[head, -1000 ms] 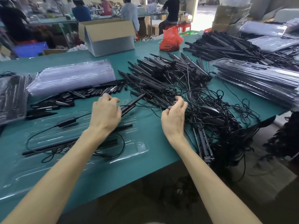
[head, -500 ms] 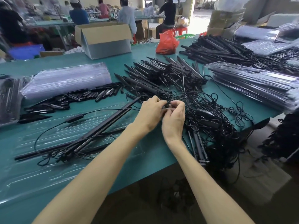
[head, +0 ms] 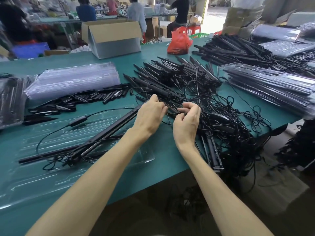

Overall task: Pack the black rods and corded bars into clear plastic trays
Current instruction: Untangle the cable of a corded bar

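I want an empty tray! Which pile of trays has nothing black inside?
The pale pile behind the short black rods. The right pile and far-left pile show black bars inside.

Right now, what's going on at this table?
A person is packing at a green table. The left hand and right hand each pinch a thin black cord at the edge of a tangled pile of corded bars. Some black bars with cords already lie slanted across the clear plastic tray on the left.
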A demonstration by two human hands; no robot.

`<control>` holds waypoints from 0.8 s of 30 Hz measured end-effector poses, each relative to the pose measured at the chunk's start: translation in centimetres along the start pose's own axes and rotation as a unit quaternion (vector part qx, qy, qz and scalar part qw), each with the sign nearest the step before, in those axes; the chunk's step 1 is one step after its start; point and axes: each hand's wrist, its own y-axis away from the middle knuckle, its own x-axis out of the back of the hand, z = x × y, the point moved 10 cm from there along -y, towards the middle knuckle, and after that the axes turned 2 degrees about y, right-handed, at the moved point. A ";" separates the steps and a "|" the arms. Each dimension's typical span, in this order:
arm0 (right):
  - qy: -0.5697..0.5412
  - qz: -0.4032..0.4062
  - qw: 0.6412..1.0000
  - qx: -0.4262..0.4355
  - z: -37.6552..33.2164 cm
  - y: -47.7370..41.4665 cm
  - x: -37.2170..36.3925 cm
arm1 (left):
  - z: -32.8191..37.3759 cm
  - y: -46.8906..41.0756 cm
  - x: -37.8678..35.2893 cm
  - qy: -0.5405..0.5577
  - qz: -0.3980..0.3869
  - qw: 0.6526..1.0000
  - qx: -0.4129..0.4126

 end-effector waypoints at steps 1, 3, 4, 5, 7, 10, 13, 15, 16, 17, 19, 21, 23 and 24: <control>0.000 -0.001 1.000 -0.001 0.0 0.0 0.0 | -0.4 0.2 0.7 -0.025 0.015 1.000 0.001; 0.000 -0.007 1.000 -0.005 0.0 0.1 -0.2 | -1.4 0.5 2.1 -0.060 0.038 0.998 -0.002; 0.001 -0.010 1.000 -0.007 0.1 0.0 -0.3 | -1.7 0.8 2.6 -0.071 0.044 0.996 -0.006; 0.003 -0.012 1.000 -0.008 0.1 0.1 -0.3 | -1.9 1.0 2.9 -0.080 0.048 0.996 -0.010; 0.004 -0.016 1.000 -0.012 0.2 0.1 -0.3 | -2.3 1.4 3.3 -0.090 0.053 0.995 -0.009; -0.002 -0.015 1.000 -0.017 0.2 0.1 -0.2 | -3.0 1.5 3.2 -0.095 0.050 0.994 0.010; -0.011 -0.011 1.000 -0.020 0.2 0.2 0.0 | -3.7 1.6 2.8 -0.095 0.044 0.994 0.026; -0.012 -0.015 1.000 -0.021 0.1 0.2 -0.1 | -4.0 1.7 2.7 -0.085 0.046 0.995 0.035; -0.010 -0.014 1.000 -0.019 0.1 0.2 -0.2 | -4.1 1.7 2.6 -0.079 0.046 0.995 0.041; -0.007 -0.012 1.000 -0.015 0.0 0.2 -0.2 | -4.2 1.6 2.5 -0.072 0.045 0.995 0.049; 0.007 -0.009 1.000 -0.009 -0.1 0.2 -0.2 | -4.2 1.4 2.1 -0.058 0.037 0.996 0.057; 0.028 -0.011 0.999 -0.014 0.1 0.3 -0.1 | -3.6 1.2 1.6 -0.042 0.032 0.998 0.041; 0.036 -0.016 0.999 -0.024 0.3 0.5 -0.1 | -2.8 1.0 1.0 -0.026 0.026 0.999 0.021; 0.036 -0.017 0.999 -0.027 0.2 0.5 -0.1 | -2.5 0.8 0.6 -0.021 0.018 1.000 0.014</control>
